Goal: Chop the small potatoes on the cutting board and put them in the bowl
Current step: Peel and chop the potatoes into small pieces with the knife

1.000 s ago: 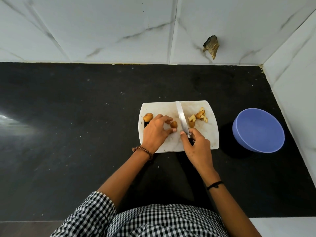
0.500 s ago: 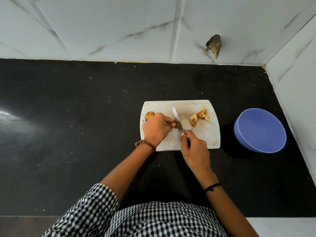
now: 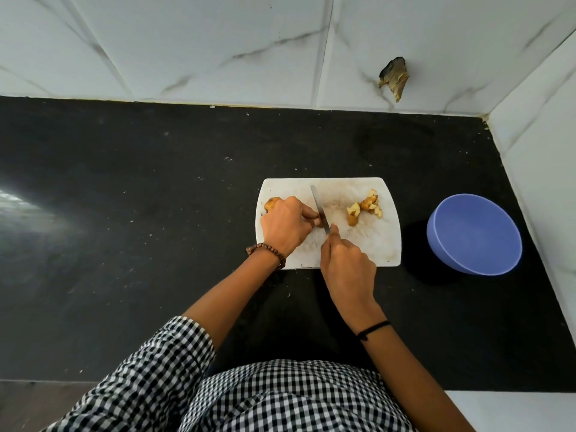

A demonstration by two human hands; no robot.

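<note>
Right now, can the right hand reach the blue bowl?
Probably yes: the bowl sits just right of the cutting board, only counter between, though the right hand is holding the knife.

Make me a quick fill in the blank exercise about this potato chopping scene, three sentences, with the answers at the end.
The right hand grips the ____, its blade beside the left hand.
The left hand pinches a small potato, and a whole potato lies at the cutting board's ____ edge.
The chopped pieces lie on the board, so the blue bowl is ____.
Missing words: knife; left; empty.
</note>
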